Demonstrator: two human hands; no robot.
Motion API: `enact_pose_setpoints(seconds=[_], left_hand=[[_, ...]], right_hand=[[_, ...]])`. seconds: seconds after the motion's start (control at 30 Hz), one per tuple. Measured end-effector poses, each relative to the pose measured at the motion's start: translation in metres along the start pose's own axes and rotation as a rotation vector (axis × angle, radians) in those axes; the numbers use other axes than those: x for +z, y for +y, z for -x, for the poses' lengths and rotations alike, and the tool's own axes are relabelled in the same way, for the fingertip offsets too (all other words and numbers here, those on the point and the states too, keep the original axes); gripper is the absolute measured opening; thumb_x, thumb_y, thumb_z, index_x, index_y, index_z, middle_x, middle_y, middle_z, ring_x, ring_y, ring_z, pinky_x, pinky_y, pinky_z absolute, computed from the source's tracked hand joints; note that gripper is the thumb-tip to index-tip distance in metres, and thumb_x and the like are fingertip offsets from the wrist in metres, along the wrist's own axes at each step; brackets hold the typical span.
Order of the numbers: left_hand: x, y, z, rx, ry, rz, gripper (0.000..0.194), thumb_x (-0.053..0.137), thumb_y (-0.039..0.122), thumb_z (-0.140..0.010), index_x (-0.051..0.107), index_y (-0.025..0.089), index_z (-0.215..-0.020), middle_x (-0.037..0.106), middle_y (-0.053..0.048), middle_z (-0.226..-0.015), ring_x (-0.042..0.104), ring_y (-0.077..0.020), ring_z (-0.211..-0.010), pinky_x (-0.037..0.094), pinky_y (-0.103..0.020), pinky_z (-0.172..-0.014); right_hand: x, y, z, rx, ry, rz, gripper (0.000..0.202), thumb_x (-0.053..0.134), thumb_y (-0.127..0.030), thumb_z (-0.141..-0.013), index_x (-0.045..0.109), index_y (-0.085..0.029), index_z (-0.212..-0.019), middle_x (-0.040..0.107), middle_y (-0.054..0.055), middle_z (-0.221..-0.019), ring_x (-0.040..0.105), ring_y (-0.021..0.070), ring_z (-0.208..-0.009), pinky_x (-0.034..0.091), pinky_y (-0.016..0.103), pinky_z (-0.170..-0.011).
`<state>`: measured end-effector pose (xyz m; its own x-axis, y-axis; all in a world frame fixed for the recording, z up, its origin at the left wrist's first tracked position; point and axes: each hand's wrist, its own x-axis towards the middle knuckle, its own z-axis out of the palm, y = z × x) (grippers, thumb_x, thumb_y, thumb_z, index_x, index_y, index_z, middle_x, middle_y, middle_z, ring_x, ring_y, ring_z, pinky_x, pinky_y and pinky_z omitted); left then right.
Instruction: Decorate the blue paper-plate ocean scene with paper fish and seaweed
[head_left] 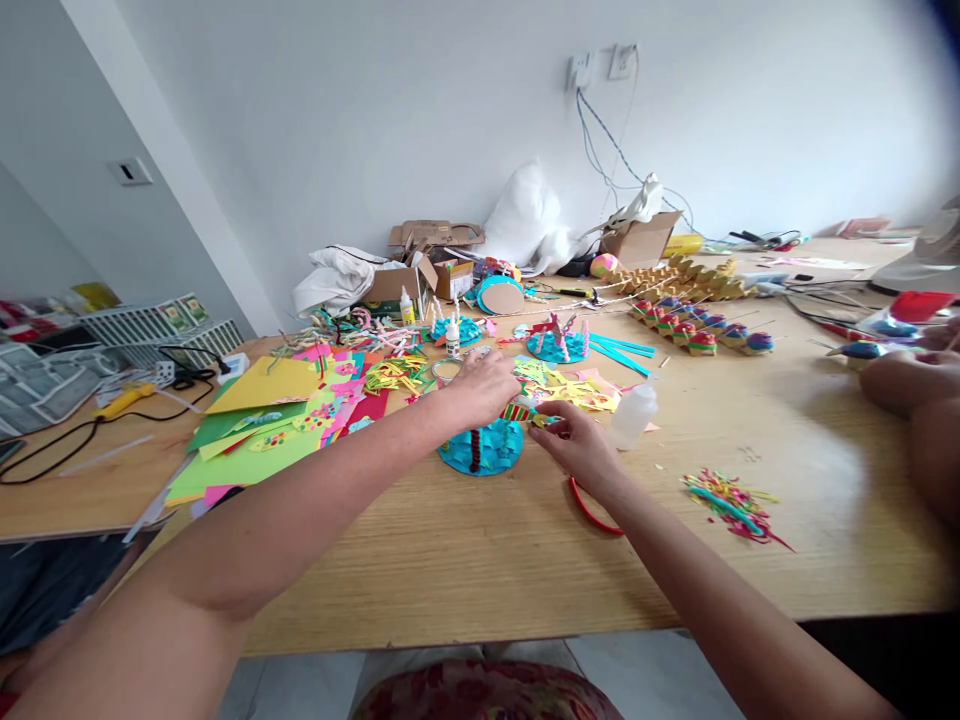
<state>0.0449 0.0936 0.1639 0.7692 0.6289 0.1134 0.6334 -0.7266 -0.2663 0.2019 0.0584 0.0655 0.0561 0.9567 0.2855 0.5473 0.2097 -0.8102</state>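
While the right hand (583, 440) pinches its right end, the striped strip (517, 412) runs sideways near the frame's centre, beside the blue base (496, 456); the left hand (486, 385) is near the other end, its grip I cannot tell.

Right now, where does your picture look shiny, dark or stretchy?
In the head view, pale glare lies on the tabletop toward the right; in the head view, the top right corner is dark and blurry; in the head view, the left arm looks big and stretched, and the striped piece by the right hand lacks fine detail.
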Motion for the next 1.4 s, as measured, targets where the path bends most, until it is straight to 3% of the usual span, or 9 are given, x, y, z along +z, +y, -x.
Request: enact_pose_setpoints(seconds=[0.13, 0.33, 0.5, 0.77, 1.13, 1.4], left_hand=[[0.001, -0.003, -0.001, -0.024, -0.014, 0.041, 0.017, 0.05, 0.017, -0.079, 0.066, 0.02, -0.078, 0.058, -0.006, -0.095, 0.046, -0.0238, -0.103, 0.036, -0.038, -0.084], [-0.01, -0.021, 0.003, -0.005, 0.06, 0.153, 0.02, 0.052, 0.023, -0.08, 0.064, 0.019, -0.095, 0.06, -0.006, -0.099, 0.051, -0.0206, -0.098, 0.039, -0.033, -0.083], [-0.022, -0.031, 0.014, -0.053, 0.075, 0.215, 0.022, 0.044, 0.015, -0.082, 0.065, 0.015, -0.092, 0.063, -0.007, -0.095, 0.056, -0.0162, -0.09, 0.042, -0.028, -0.079], [-0.009, -0.033, 0.019, -0.042, 0.037, 0.209, 0.025, 0.042, 0.01, -0.083, 0.064, 0.013, -0.093, 0.065, -0.006, -0.098, 0.057, -0.0163, -0.093, 0.042, -0.029, -0.083], [-0.004, -0.033, 0.02, -0.003, 0.081, 0.262, 0.023, 0.045, 0.009, -0.081, 0.065, 0.015, -0.09, 0.064, -0.005, -0.094, 0.057, -0.0149, -0.09, 0.042, -0.026, -0.08], [-0.001, -0.025, 0.003, -0.014, -0.031, 0.142, 0.019, 0.051, 0.016, -0.078, 0.068, 0.019, -0.085, 0.065, -0.004, -0.087, 0.058, -0.0169, -0.085, 0.043, -0.025, -0.072]], right_hand=[[0.002, -0.012, -0.006, -0.073, 0.04, 0.069, 0.017, 0.057, -0.033, -0.069, 0.061, -0.02, -0.078, 0.064, 0.002, -0.077, 0.055, 0.0137, -0.062, 0.04, 0.025, -0.057], [0.007, -0.011, -0.009, -0.056, 0.023, 0.09, 0.016, 0.054, -0.033, -0.071, 0.062, -0.019, -0.074, 0.062, 0.001, -0.065, 0.054, 0.0143, -0.059, 0.036, 0.024, -0.053], [0.007, -0.011, -0.009, -0.05, -0.003, 0.098, 0.016, 0.053, -0.034, -0.072, 0.062, -0.02, -0.075, 0.061, 0.0, -0.063, 0.054, 0.0142, -0.058, 0.037, 0.023, -0.052], [0.006, -0.018, -0.012, -0.058, -0.013, 0.125, 0.015, 0.054, -0.031, -0.072, 0.063, -0.02, -0.076, 0.065, 0.001, -0.068, 0.055, 0.0143, -0.059, 0.037, 0.025, -0.055], [0.009, -0.024, -0.014, -0.069, -0.01, 0.092, 0.012, 0.054, -0.028, -0.071, 0.059, -0.019, -0.078, 0.066, 0.001, -0.077, 0.058, 0.0149, -0.065, 0.041, 0.027, -0.06], [0.01, -0.031, -0.016, -0.088, 0.005, 0.08, 0.018, 0.055, -0.024, -0.069, 0.053, -0.018, -0.085, 0.065, 0.001, -0.077, 0.056, 0.014, -0.064, 0.041, 0.027, -0.061]])
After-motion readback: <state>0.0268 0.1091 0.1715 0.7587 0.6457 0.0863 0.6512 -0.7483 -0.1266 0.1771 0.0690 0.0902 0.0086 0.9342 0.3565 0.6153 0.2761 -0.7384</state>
